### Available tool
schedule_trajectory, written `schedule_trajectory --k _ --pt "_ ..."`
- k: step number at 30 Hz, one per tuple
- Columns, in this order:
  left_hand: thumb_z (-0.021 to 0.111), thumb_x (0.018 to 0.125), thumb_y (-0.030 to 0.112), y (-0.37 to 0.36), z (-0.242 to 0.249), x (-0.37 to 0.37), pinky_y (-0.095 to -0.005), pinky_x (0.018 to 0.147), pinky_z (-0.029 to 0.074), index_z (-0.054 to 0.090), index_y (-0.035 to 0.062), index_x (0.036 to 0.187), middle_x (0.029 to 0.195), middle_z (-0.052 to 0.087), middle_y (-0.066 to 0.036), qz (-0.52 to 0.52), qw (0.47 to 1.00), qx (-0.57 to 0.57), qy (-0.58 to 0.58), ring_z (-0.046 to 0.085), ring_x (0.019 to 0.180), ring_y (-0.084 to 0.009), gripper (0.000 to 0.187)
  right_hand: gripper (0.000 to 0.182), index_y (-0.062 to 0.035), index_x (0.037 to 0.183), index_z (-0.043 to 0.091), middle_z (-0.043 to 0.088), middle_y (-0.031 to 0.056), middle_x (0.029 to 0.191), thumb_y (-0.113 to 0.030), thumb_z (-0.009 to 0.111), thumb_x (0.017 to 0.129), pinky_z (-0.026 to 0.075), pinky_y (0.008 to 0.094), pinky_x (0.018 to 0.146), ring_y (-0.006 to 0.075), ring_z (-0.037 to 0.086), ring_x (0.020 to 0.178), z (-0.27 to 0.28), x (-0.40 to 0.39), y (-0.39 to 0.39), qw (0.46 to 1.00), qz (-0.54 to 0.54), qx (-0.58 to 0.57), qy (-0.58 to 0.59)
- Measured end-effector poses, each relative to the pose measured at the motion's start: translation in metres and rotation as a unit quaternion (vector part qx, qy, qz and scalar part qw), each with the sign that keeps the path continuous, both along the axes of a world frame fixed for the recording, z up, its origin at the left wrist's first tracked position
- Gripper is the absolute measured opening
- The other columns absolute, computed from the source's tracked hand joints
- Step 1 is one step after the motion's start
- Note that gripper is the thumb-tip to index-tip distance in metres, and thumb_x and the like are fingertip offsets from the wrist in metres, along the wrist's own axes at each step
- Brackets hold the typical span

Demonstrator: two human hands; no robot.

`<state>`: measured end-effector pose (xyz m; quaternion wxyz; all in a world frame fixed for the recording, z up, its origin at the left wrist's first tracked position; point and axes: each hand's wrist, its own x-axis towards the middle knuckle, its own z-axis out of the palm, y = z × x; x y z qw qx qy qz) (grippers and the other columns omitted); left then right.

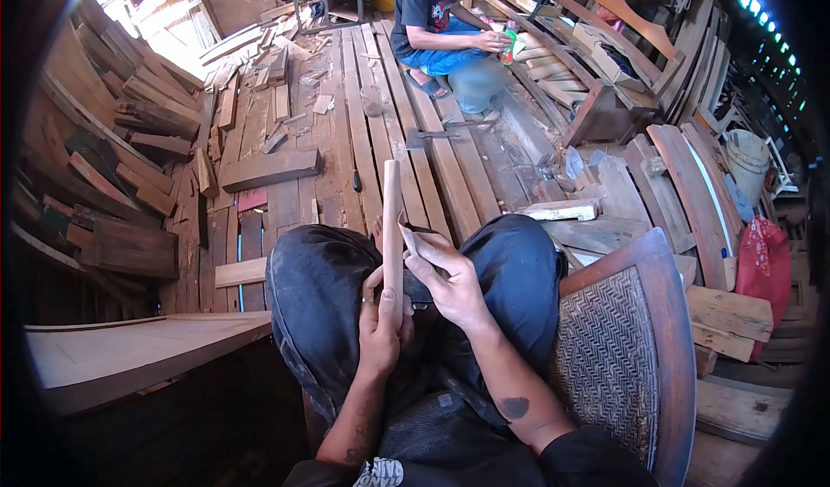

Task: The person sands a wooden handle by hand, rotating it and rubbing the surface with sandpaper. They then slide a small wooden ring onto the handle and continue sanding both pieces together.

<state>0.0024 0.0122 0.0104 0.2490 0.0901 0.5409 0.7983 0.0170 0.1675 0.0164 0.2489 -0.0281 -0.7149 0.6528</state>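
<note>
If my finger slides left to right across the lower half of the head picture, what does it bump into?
Pale wooden panel, left knee, wooden stick, right hand, woven chair, red cloth.

Floor (346,107) = worn wood planks, pretty messy. Chunky timber block (271,170) flat at 10 o'clock, dark-handled tool (356,181) between 10 and 11, hammer-like tool (425,135) at 12, blurry bluish bucket (477,88) near 1, wood offcuts (282,102) strewn 10 to 11.

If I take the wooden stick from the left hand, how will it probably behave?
The wooden stick probably feels stiff: it extends straight beyond the left hand. Its slim shape suggests little weight. That long far part could make it tip.
</note>
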Motion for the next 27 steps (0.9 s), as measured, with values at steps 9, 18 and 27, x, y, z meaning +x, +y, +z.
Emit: schedule_trajectory --k 9,18,27 --pt "0.042 0.112 0.025 -0.001 -0.001 -0.003 -0.0217 0.041 0.034 0.044 0.0097 0.144 0.081 0.057 -0.004 -0.056 0.997 -0.036 0.036 0.041 0.046 -0.0061 0.036 0.050 0.0031 0.140 0.055 0.069 0.0116 0.121 -0.003 0.075 0.095 0.057 0.0322 0.097 0.0179 0.067 0.113 0.006 -0.004 -0.003 0.972 -0.014 -0.230 0.043" --pt "0.043 0.112 0.025 -0.003 -0.004 -0.004 -0.0219 0.042 0.034 0.044 0.0090 0.145 0.080 0.056 -0.002 -0.065 0.996 -0.026 0.049 0.042 0.048 -0.0056 0.036 0.037 0.0003 0.122 0.057 0.067 0.0067 0.110 0.002 0.077 0.091 0.056 0.0286 0.083 0.0118 0.064 0.098 0.006 -0.005 -0.002 0.969 -0.027 -0.239 0.054" --pt "0.042 0.112 0.026 -0.002 -0.001 -0.003 -0.0220 0.042 0.034 0.042 0.0102 0.147 0.084 0.056 -0.004 -0.042 0.998 -0.032 0.024 0.042 0.048 -0.0069 0.039 0.038 -0.0003 0.124 0.061 0.066 0.0057 0.114 -0.002 0.079 0.091 0.054 0.0314 0.096 0.0128 0.063 0.106 -0.005 -0.004 -0.003 0.991 -0.026 -0.130 0.023"
